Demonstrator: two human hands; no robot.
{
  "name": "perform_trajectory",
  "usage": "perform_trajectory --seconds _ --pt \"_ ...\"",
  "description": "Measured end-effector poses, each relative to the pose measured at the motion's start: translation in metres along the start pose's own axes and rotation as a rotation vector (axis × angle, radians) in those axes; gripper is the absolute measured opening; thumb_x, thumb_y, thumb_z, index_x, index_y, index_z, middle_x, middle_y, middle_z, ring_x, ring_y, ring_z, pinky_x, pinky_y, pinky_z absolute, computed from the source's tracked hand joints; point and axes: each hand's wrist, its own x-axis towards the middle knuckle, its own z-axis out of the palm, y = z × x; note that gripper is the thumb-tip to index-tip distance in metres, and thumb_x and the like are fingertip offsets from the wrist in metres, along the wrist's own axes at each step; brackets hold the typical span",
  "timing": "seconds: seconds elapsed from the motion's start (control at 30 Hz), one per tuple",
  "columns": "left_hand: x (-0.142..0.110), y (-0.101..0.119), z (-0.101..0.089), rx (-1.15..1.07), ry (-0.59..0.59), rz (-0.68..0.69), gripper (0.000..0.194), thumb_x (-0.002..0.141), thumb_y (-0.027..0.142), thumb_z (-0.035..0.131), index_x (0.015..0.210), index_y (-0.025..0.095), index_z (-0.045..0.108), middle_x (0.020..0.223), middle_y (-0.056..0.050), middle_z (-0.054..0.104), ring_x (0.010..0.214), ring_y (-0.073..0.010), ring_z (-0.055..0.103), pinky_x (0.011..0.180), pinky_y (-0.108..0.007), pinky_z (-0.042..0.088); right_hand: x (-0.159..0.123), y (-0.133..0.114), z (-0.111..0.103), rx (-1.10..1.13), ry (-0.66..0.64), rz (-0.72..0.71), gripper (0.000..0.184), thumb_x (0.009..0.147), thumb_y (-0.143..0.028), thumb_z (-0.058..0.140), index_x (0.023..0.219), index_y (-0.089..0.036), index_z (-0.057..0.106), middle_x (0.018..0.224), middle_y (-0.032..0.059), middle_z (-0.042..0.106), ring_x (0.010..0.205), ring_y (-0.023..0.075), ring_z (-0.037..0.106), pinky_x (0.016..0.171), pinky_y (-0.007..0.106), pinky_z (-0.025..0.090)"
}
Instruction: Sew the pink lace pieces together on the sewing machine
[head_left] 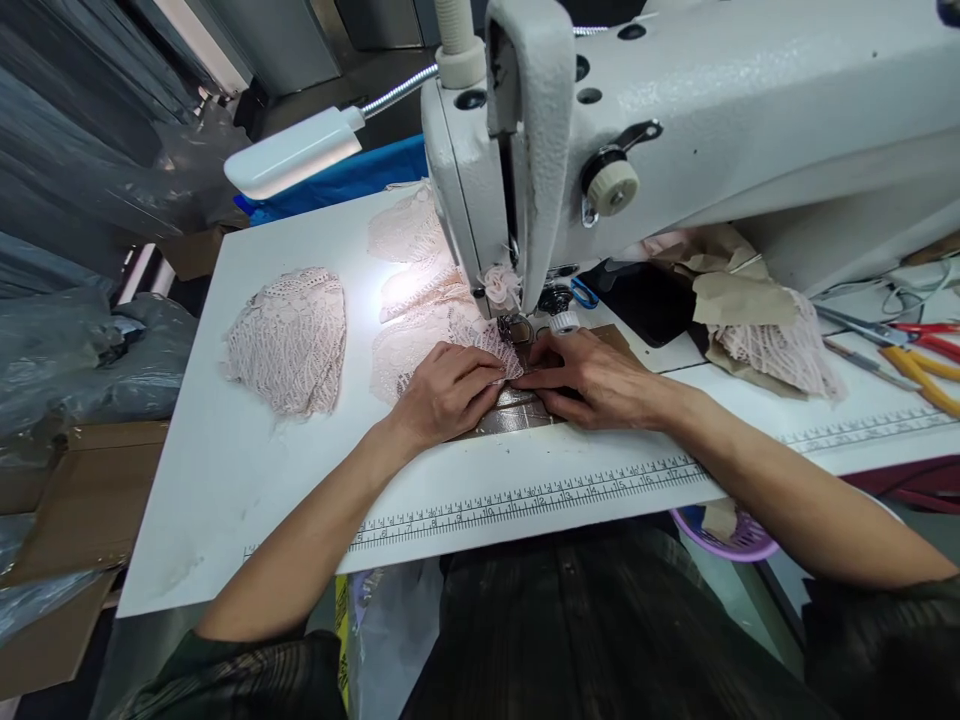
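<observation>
Pale pink lace fabric (420, 345) lies under the needle area of a white sewing machine (465, 190). My left hand (454, 388) rests on the near edge of the lace, fingers curled and pressing it by the presser foot (517, 328). Just right of the needle, my right hand (589, 378) has its thumb and fingertips drawn together at the lace's edge. Below both hands shows the shiny metal bed plate (517, 415). More lace pieces (405, 225) trail behind the machine head, and a separate lace stack (289, 340) lies to the left.
A lit lamp (296, 155) hangs over the white table (202, 480), which has a printed ruler along its front edge. At right are a black phone (645, 300), lace with brown paper (757, 320) and yellow-handled scissors (919, 375). A purple basket (739, 540) sits below.
</observation>
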Motion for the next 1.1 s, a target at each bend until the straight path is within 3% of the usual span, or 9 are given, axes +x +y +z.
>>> perform_trajectory --seconds 0.23,0.43,0.83,0.97,1.1 --pt "0.003 0.004 -0.002 0.049 0.195 -0.078 0.004 0.087 0.012 0.06 0.088 0.015 0.062 0.091 -0.007 0.072 0.079 -0.0158 0.067 0.068 -0.03 0.054 0.001 -0.002 0.003 -0.009 0.03 -0.003 0.037 0.089 -0.017 0.052 0.121 -0.026 0.069 0.113 0.0123 0.058 0.103 0.0256 0.052 0.09 0.047 0.042" --pt "0.006 0.002 0.001 0.049 0.083 0.022 0.004 0.087 0.012 0.061 0.087 0.016 0.062 0.089 -0.005 0.074 0.079 -0.016 0.067 0.071 -0.032 0.053 0.001 -0.002 0.002 -0.013 0.011 0.031 0.036 0.089 -0.019 0.053 0.12 -0.027 0.07 0.111 0.0126 0.058 0.101 0.0266 0.053 0.09 0.049 0.042" --pt "0.004 0.003 0.0 0.076 -0.077 0.024 0.01 0.091 0.016 0.056 0.092 0.017 0.066 0.097 -0.004 0.074 0.081 -0.0151 0.065 0.074 -0.032 0.048 0.0 -0.002 0.003 -0.001 0.011 0.052 0.035 0.088 -0.021 0.055 0.119 -0.027 0.071 0.115 0.0124 0.059 0.104 0.0276 0.055 0.093 0.049 0.042" --pt "0.005 0.002 -0.003 0.107 -0.1 0.09 0.011 0.091 0.018 0.057 0.096 0.017 0.068 0.097 -0.005 0.074 0.078 -0.0151 0.065 0.073 -0.033 0.046 0.001 0.001 -0.005 0.126 0.038 0.045 0.033 0.087 -0.022 0.056 0.117 -0.023 0.071 0.114 0.0111 0.062 0.101 0.0242 0.059 0.092 0.043 0.046" --pt "0.004 0.001 -0.002 0.097 -0.076 0.099 0.013 0.091 0.018 0.057 0.097 0.017 0.069 0.096 -0.005 0.074 0.077 -0.0145 0.065 0.075 -0.033 0.047 0.002 0.005 -0.01 0.202 0.176 0.121 0.033 0.088 -0.017 0.05 0.113 -0.016 0.072 0.103 0.009 0.068 0.093 0.0194 0.063 0.089 0.034 0.048"
